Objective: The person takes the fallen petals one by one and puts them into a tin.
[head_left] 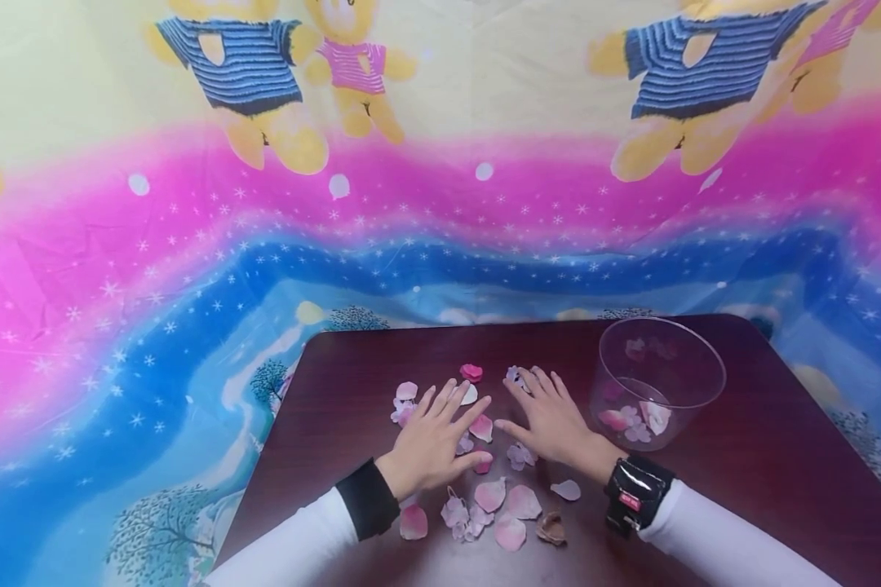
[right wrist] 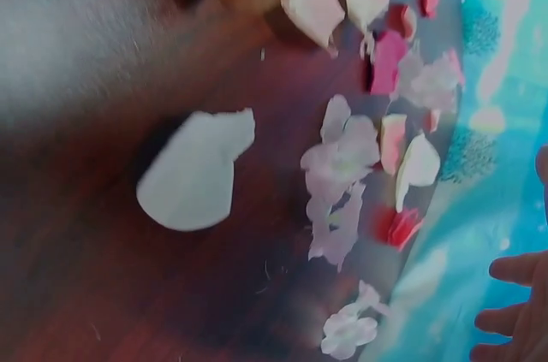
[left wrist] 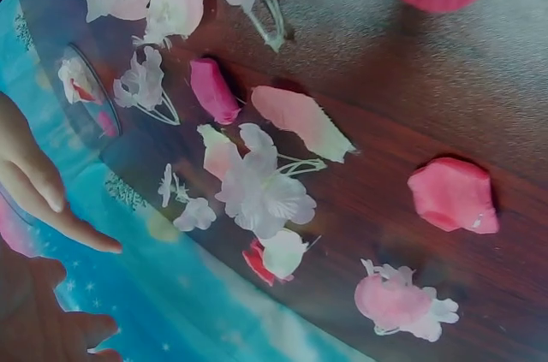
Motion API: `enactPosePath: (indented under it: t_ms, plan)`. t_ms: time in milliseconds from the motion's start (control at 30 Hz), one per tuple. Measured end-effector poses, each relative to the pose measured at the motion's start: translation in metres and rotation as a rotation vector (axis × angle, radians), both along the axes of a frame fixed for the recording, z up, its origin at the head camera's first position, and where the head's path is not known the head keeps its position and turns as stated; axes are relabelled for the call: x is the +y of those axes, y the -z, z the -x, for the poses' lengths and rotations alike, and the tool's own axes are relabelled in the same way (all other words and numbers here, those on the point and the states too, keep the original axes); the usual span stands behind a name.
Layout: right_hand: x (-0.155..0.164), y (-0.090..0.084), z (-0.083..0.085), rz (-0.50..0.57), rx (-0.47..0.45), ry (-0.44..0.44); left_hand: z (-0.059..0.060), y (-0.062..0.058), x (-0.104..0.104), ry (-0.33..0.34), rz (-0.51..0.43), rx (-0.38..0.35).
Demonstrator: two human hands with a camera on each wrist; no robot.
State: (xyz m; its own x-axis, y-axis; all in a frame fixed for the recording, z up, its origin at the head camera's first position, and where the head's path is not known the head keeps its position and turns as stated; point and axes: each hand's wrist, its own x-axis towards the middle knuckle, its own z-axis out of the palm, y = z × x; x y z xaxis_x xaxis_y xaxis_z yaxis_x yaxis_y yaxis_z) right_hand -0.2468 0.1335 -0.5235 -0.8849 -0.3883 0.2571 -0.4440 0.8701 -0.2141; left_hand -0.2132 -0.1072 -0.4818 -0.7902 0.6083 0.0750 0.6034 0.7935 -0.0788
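Left hand point(head_left: 429, 444) and right hand point(head_left: 554, 420): fingers extended and spread, nothing gripped. Petals point(head_left: 523, 502) lie around them and toward the near edge of the counter point(head_left: 763, 456). Caution: sideways right-hand movement could tip the clear container point(head_left: 679, 406), far right corner.

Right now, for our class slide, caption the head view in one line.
Left hand and right hand, fingers spread, among artificial flower petals on a dark table; a clear round tub holds more.

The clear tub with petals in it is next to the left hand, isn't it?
Not quite: the clear tub with petals in it is next to the right hand, not the left hand. The head view shows it.
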Motion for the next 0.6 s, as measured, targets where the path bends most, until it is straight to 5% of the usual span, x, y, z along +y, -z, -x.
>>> enactPosePath:
  t_ms: [600]
  plan:
    - [-0.001, 0.019, 0.061, -0.093, -0.112, 0.112, 0.004, 0.006, 0.019, 0.014, 0.041, -0.005]
